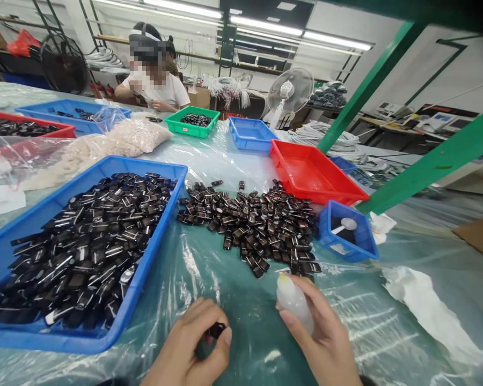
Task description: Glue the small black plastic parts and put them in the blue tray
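Note:
My left hand (197,343) is closed, pinching a small glossy black plastic part (216,329) between thumb and fingers; most of the part is hidden. A white squeeze bottle (293,303) with a yellowish tip sits in the grip of my right hand (322,332), its nozzle pointing up and away. Beyond both hands lies a loose pile of similar black parts (261,220) on the plastic-covered table. To the left, a large blue tray (145,289) holds many more of these black parts, heaped.
A small blue bin (368,241) with a white spoon (348,223) stands right of the pile, near a red tray (317,171) and a green post (434,161). Crumpled white paper (430,311) lies at right. A bag of beige pieces (124,136) and a co-worker (161,86) are farther back.

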The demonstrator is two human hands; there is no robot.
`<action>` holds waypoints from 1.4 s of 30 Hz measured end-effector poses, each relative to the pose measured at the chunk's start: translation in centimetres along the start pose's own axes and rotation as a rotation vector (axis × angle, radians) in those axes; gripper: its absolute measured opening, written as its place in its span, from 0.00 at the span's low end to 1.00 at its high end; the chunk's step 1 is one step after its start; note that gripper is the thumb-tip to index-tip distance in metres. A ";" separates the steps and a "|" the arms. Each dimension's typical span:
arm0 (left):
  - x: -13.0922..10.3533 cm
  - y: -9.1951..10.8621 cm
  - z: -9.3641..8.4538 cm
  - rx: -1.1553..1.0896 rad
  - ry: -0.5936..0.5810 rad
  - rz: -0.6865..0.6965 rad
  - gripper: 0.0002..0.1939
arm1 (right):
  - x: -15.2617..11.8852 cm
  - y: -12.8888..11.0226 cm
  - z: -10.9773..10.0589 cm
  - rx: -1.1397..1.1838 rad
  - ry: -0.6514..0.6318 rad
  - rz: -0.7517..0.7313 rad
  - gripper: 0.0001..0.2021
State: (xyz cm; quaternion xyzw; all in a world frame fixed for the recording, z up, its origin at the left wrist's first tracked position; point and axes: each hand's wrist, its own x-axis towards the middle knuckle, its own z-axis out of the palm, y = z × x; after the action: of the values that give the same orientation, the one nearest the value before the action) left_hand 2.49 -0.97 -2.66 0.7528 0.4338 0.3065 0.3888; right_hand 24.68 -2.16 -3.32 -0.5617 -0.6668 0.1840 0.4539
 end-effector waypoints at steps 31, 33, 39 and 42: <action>-0.9 0.0 -1.0 -0.125 0.144 -0.070 0.10 | -0.2 -1.4 -1.6 0.080 -0.230 -0.139 0.18; -0.8 0.1 -1.0 -0.132 0.121 -0.042 0.09 | 0.0 -1.5 -1.7 0.079 -0.255 -0.149 0.19; -0.8 0.5 -1.0 -0.125 0.127 -0.005 0.08 | 0.2 -1.6 -2.3 0.014 -0.270 -0.182 0.22; -0.8 0.6 -1.1 -0.110 0.108 0.015 0.08 | 0.5 -2.1 -2.7 -0.047 -0.261 -0.211 0.24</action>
State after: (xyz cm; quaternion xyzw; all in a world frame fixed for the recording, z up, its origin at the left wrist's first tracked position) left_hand 1.55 -1.53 -1.73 0.7160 0.4307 0.3730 0.4034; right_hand 25.69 -3.02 -0.17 -0.4703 -0.7797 0.1909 0.3668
